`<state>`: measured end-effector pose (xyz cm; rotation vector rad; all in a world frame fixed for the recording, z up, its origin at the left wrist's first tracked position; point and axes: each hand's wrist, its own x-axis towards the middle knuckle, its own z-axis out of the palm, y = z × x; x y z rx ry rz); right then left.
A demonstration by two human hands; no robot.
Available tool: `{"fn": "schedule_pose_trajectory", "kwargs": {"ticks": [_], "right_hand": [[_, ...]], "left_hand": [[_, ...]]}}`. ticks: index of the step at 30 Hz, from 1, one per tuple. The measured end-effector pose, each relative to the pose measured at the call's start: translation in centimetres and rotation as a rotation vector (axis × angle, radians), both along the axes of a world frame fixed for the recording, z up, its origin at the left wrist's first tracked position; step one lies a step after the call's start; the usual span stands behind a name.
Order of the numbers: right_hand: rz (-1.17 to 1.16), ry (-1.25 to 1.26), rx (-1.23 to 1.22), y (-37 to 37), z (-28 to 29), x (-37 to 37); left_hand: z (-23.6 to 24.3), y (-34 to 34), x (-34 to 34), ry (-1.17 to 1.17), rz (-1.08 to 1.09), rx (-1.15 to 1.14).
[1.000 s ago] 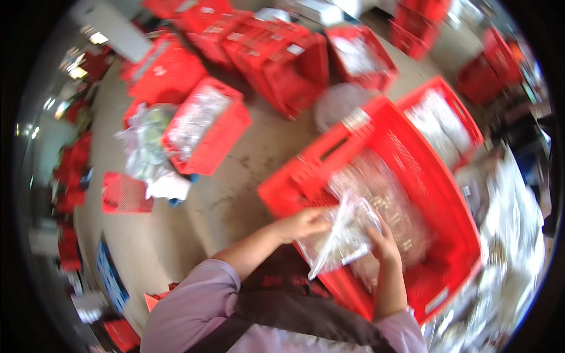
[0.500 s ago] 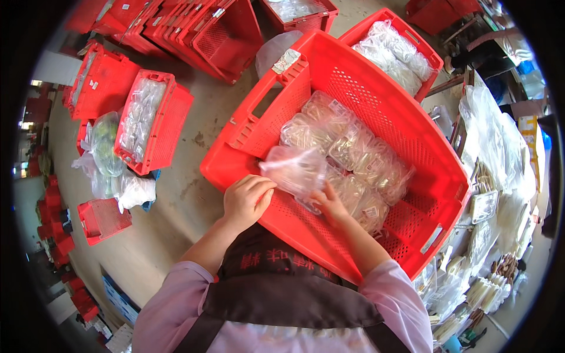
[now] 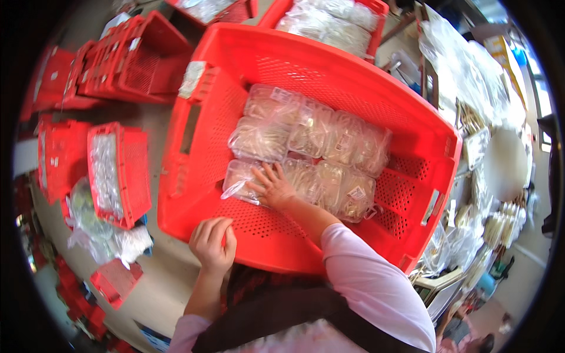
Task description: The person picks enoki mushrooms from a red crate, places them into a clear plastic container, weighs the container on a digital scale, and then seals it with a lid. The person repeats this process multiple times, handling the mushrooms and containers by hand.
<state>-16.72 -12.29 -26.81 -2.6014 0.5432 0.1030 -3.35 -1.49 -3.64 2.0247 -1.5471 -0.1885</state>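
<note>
Gripping the near rim of the big red perforated plastic crate (image 3: 194,194), the left hand (image 3: 213,244) has its fingers curled together over the edge. Just past it, inside the crate, the right hand (image 3: 272,187) lies flat with fingers spread on a clear plastic bag of pale parts (image 3: 242,179) at the near-left corner; its long axis runs roughly left-right, loose end pointing left. More clear packed bags (image 3: 312,132) sit in rows beyond. Further left there's a smaller red crate (image 3: 138,176).

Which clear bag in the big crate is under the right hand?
The near-left clear bag in the big red crate: the right hand lies flat on it, open; the other bags lie untouched.
</note>
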Motion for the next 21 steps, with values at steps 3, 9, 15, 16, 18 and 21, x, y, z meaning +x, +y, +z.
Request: {"fn": "schedule_pose_trajectory", "kwargs": {"ticks": [3, 9, 15, 16, 18, 21], "right_hand": [[0.067, 0.085, 0.009, 0.7, -0.2, 0.1], [-0.048, 0.18, 0.319, -1.5, 6.5, -1.0], [-0.376, -0.077, 0.46, -0.5, 17.9, -7.2], [-0.449, -0.2, 0.377, 0.3, 19.2, -8.6], [-0.616, -0.447, 0.198, 1.2, 22.8, -11.3], [-0.943, -0.683, 0.146, 4.5, 26.2, -15.2]], "left_hand": [[-0.1, 0.6, 0.0, 0.021, -0.025, 0.059], [0.3, -0.1, 0.5, 0.033, -0.119, 0.128], [1.2, -1.8, 1.5, 0.225, -0.46, 0.348], [1.2, -2.4, 1.8, 0.472, -0.445, 0.443], [0.5, -4.6, 1.6, 0.867, -0.388, 0.555], [1.2, -9.8, -2.2, 1.005, -0.513, 0.579]]}}
